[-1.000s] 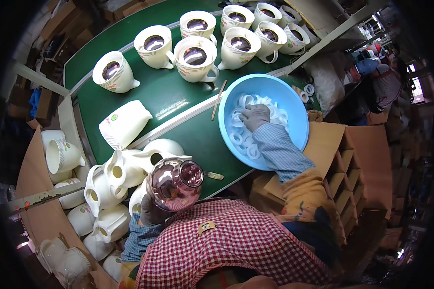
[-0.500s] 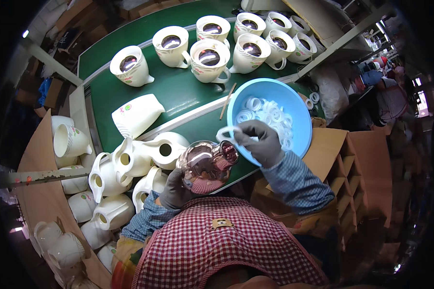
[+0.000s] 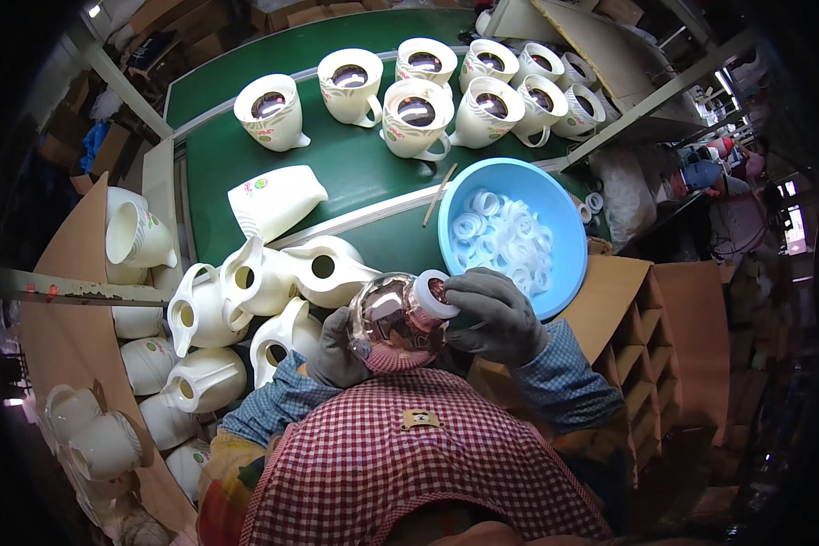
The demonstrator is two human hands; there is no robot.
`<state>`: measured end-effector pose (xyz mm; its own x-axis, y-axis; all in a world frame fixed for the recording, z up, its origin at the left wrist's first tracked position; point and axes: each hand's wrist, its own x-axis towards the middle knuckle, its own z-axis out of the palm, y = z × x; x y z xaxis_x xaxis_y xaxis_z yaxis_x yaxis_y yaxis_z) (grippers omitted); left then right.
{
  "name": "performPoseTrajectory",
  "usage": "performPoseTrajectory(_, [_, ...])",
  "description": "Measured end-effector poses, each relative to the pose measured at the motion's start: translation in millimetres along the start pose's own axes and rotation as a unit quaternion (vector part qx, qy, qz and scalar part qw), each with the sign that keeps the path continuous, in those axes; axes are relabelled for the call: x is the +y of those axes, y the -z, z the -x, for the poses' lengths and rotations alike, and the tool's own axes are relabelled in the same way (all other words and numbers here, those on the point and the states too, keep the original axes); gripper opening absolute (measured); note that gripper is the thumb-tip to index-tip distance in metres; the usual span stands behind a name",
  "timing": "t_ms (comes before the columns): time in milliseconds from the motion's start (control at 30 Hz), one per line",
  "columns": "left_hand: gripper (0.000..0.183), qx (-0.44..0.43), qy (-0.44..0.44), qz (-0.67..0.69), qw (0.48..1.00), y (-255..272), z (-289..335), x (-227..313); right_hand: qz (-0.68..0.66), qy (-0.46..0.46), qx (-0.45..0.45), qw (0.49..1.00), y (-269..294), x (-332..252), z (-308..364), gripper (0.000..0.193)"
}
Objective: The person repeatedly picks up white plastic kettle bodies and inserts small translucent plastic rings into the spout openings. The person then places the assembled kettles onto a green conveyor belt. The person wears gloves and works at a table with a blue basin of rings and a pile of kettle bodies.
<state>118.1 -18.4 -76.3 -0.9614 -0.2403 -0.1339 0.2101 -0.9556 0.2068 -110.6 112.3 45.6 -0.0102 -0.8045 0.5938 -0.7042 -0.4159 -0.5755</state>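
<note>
In front of my apron, my left hand point(image 3: 338, 350), in a grey glove, is closed around a shiny mirrored glass flask liner point(image 3: 387, 320). The liner lies tilted, its neck turned up and to the right. A whitish plastic ring point(image 3: 424, 296) sits around the neck's mouth. My right hand point(image 3: 496, 318), also gloved in grey, has its fingers pressed against that ring and neck; part of the grip is hidden. Just beyond that hand stands a light blue bowl point(image 3: 569, 273) holding many similar rings point(image 3: 519, 241).
White jug bodies point(image 3: 205, 378) lie piled at the left beside a cardboard box point(image 3: 73, 314). Upright jugs with mirrored liners point(image 3: 416, 118) stand across the green table point(image 3: 355, 168). One jug body point(image 3: 278, 202) lies on its side. A divided carton point(image 3: 642, 355) is at the right.
My right hand has moved down and left, bringing the ring from beside the liner's mouth onto its neck. The liner has shifted slightly right. The whole view has also shifted a little.
</note>
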Motion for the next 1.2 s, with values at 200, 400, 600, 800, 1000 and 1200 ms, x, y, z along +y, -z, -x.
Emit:
performPoseTrajectory(200, [0.057, -0.013, 0.022, 0.037, 0.999, -23, 1, 2, 0.104, -0.014, -0.025, 0.994, -1, -11, -10, 0.065])
performPoseTrajectory(400, [0.055, -0.082, 0.021, 0.101, 0.991, -31, -6, 1, -0.11, -0.098, -0.063, 0.987, -12, -7, 6, 0.062])
performPoseTrajectory(600, [0.052, -0.035, -0.009, 0.061, 0.997, -21, -4, -1, -0.139, -0.168, -0.036, 0.975, -21, -5, 5, 0.06])
performPoseTrajectory(800, [0.052, 0.016, -0.035, 0.023, 0.999, -29, 1, 3, -0.251, -0.205, -0.046, 0.945, -26, 7, 9, 0.062])
performPoseTrajectory(1000, [0.055, 0.008, -0.097, -0.152, 0.984, -16, 13, 25, 0.016, -0.122, -0.122, 0.985, -36, 7, -19, 0.087])
performPoseTrajectory(1200, [0.063, 0.022, -0.147, -0.102, 0.984, -8, 56, 76, -0.287, -0.302, -0.056, 0.907, -73, 77, -68, 0.073])
